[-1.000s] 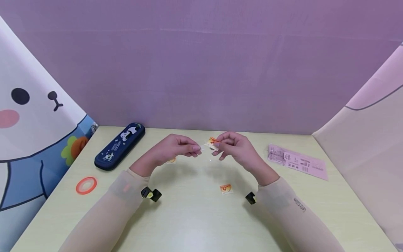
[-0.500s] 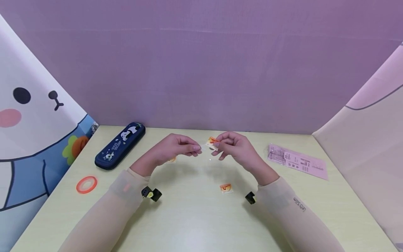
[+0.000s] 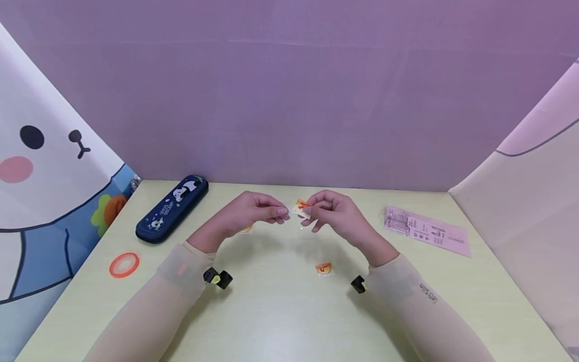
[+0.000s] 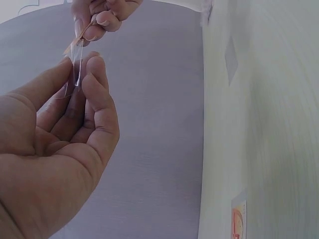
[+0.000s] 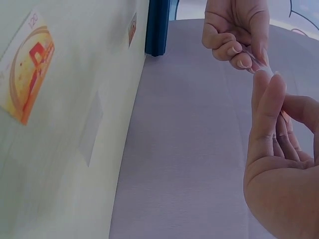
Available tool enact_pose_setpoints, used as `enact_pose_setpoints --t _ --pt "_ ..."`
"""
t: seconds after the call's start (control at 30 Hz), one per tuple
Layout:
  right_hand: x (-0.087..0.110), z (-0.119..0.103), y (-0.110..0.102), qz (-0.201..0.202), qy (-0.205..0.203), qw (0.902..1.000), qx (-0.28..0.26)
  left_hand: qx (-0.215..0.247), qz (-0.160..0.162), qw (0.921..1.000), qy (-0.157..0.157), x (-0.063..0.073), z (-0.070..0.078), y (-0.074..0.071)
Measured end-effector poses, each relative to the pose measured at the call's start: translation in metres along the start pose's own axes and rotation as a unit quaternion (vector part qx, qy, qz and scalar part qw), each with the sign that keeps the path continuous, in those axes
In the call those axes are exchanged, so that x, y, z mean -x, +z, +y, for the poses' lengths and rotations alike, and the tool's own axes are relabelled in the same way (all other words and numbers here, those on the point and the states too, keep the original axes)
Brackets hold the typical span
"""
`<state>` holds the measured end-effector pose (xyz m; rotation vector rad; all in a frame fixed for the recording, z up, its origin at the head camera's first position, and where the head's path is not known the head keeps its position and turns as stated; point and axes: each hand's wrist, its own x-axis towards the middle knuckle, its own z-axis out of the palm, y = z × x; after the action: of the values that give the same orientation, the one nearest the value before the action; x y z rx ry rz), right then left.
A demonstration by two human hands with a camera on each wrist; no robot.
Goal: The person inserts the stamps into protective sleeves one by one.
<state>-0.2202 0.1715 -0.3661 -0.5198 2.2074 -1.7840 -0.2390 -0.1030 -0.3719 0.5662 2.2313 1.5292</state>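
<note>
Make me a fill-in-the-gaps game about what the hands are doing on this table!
1. Both hands pinch a small ____ and white sticker between them, above the table.
2. The dark blue pencil case lies on the table to the ____ of the left hand.
3. The pink sheet lies on the same side as the ____ hand.
4. The ring of tape near the left sleeve is ____.

Missing words: orange; left; right; red

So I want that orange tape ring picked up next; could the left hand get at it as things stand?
Probably yes, once freed: the left hand pinches the small packet, but the tape ring lies alone on the table, nothing between.
</note>
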Motion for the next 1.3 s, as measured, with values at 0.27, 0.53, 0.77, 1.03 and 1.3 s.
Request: enact_pose_setpoints --t 0.27,0.53,0.77,1.03,1.3 --pt "-0.0002 -0.0014 0.0014 -0.002 0.008 0.9999 0.008 0.012 0.001 0.9999 0.007 -0.0008 -0.001 -0.0003" --pt "0.0007 -0.0022 0.0012 -0.003 0.006 0.9999 0.01 0.016 0.013 0.9998 -0.003 -0.0017 0.0012 -0.0006" --pt "0.0002 -0.0022 0.0008 -0.004 0.009 0.9998 0.017 0.01 0.014 0.9998 -0.003 -0.0014 0.0012 -0.0006" --pt "0.0003 -0.0014 -0.0006 -0.006 0.007 0.9997 0.022 0.024 0.01 0.9996 0.008 -0.0023 0.0009 0.001" --pt "-0.0014 -0.0009 -0.0012 -0.01 0.012 0.9996 0.023 0.02 0.008 0.9997 0.004 -0.0017 0.0012 0.0001"
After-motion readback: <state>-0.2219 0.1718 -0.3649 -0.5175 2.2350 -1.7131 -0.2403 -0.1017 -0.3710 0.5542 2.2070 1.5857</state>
